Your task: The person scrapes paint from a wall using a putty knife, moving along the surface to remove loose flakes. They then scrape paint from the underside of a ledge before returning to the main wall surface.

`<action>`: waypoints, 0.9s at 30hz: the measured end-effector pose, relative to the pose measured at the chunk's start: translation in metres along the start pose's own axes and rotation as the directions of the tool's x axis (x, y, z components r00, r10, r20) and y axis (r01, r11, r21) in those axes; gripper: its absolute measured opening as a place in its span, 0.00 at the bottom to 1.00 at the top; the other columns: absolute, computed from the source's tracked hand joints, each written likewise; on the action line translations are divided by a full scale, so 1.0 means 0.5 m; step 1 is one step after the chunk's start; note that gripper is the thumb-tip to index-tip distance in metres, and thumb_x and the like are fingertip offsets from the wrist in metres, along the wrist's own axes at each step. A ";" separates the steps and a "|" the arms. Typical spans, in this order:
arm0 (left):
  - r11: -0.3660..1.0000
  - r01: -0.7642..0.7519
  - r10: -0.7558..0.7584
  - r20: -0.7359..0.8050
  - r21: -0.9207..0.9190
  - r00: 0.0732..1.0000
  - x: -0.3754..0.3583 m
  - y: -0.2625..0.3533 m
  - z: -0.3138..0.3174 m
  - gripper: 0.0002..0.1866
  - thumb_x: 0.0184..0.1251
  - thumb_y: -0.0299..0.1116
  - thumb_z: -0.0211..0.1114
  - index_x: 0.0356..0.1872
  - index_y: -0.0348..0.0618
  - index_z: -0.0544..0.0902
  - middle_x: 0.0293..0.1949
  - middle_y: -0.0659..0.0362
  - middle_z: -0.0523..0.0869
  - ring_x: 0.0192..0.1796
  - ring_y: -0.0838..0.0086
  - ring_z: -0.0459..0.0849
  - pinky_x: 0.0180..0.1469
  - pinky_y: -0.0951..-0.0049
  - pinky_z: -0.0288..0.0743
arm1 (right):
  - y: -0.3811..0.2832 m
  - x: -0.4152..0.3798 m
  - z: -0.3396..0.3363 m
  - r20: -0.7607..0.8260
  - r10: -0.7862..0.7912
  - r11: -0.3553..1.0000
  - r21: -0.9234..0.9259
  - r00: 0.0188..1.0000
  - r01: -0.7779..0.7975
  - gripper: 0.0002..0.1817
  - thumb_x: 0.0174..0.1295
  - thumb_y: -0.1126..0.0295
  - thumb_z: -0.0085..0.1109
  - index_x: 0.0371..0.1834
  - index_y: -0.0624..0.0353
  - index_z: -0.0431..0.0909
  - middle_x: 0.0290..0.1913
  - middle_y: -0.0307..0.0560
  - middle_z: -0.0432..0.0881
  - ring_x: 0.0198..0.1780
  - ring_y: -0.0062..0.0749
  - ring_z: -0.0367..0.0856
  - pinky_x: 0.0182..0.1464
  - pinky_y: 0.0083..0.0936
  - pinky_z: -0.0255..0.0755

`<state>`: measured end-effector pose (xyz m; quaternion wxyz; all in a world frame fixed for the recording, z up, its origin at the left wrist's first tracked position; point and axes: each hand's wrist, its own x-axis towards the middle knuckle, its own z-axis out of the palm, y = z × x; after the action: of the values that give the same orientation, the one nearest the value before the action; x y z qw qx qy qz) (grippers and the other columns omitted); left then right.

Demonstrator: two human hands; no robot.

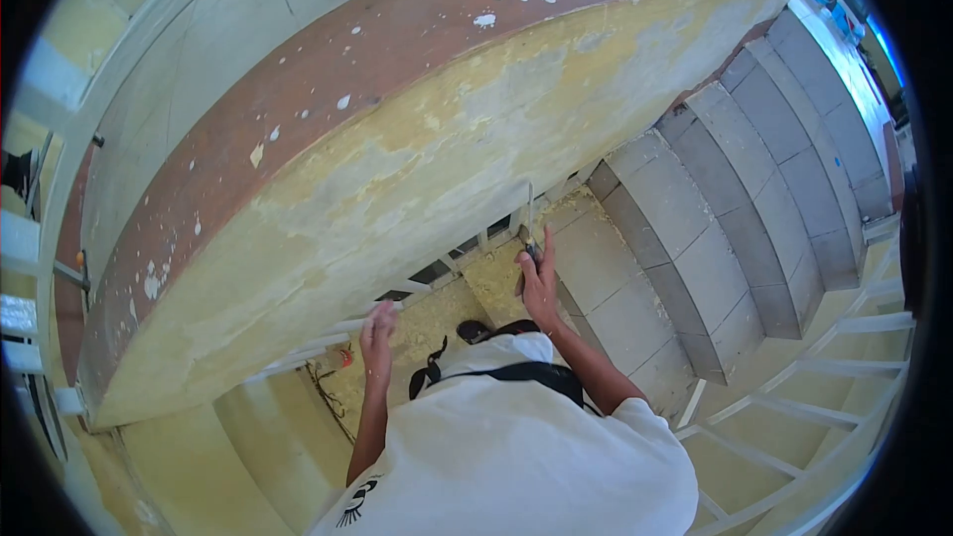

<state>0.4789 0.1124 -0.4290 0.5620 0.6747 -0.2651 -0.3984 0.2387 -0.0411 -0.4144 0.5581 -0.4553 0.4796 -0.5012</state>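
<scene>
**Scraper held to a peeling yellow wall above a stairwell**

The right hand [539, 283] was raised against the lower edge of a curved yellow wall face [447, 169], its fingers wrapped closed around the dark handle of a scraper [530, 238]. The tool's thin pale blade pointed upward and met the wall just where the yellow paint gave way to paler, patchy areas. The grip on the handle looked full and tight, with the thumb lying along the side.

The left hand [377, 330] was lifted to the same wall, lower and further left, near the white railing [328, 342] that ran beneath the wall's edge. Its fingers were curled loosely and touched or nearly touched the wall; whether it held anything could not be told, since the fingertips were blurred against the pale paint.

Above the yellow face ran a reddish-brown band [298, 109] speckled with white spots. To the right, grey tiled stairs [715, 199] dropped away, with a white balustrade [794, 407] beside them. Below the hands lay a yellowish landing [427, 323], dusted with what looked like scrapings. The person's white shirt [516, 457] and a black strap [516, 372] across the back filled the bottom of the view.
</scene>
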 end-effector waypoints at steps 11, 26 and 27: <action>0.010 -0.777 0.950 0.238 0.630 0.205 0.044 0.638 -0.142 0.14 0.65 0.30 0.46 0.42 0.34 0.77 0.43 0.46 0.80 0.46 0.58 0.77 0.51 0.61 0.70 | -0.049 -0.083 0.185 -0.010 -0.030 0.991 0.127 0.999 0.031 0.31 0.64 0.76 0.44 0.71 0.53 0.50 0.28 0.33 0.66 0.21 0.13 0.58 0.22 0.13 0.58; 0.132 -0.544 0.687 0.320 0.829 0.653 0.057 0.713 -0.013 0.26 0.74 0.47 0.39 0.62 0.40 0.68 0.62 0.55 0.70 0.65 0.67 0.65 0.65 0.70 0.56 | -0.082 -0.121 0.231 -0.086 0.034 0.996 0.081 0.996 -0.027 0.30 0.61 0.74 0.46 0.69 0.55 0.56 0.25 0.38 0.65 0.24 0.20 0.60 0.28 0.18 0.60; 0.118 -0.534 0.691 0.317 0.837 0.649 0.054 0.710 -0.012 0.26 0.74 0.47 0.39 0.62 0.40 0.69 0.61 0.55 0.71 0.63 0.68 0.67 0.64 0.71 0.57 | -0.079 -0.124 0.240 -0.102 0.025 0.995 0.097 0.994 -0.015 0.30 0.61 0.74 0.46 0.69 0.55 0.56 0.25 0.38 0.65 0.24 0.20 0.60 0.28 0.17 0.60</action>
<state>0.5307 0.0130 -0.0912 0.2505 0.7154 -0.6403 0.1243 0.3504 0.0208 -0.3551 0.5587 -0.3968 0.4876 -0.5409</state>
